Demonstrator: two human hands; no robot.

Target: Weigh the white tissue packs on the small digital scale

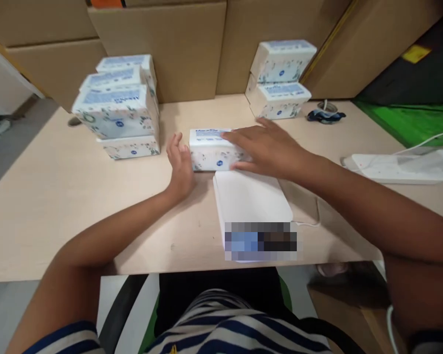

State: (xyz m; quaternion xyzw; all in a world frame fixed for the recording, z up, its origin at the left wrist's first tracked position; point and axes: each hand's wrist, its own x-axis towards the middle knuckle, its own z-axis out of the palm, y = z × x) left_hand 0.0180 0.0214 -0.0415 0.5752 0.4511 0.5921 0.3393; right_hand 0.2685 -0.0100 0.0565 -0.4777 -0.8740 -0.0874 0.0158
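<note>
A white pack of tissues with a blue label and floral print lies on the table just beyond a flat white device. My right hand lies over the pack's right end, fingers on top and thumb against the front side. At the pack's left end stands my left hand, palm turned toward it and fingers raised and loosely apart. Its thumb side is close to or touching the wrapper; I cannot tell which. The near end of the device is blurred out.
Stacked tissue packs stand at the left back, and a second stack at the right back. Cardboard panels border the far edge. A dark blue bundle and a white power strip with cables lie right.
</note>
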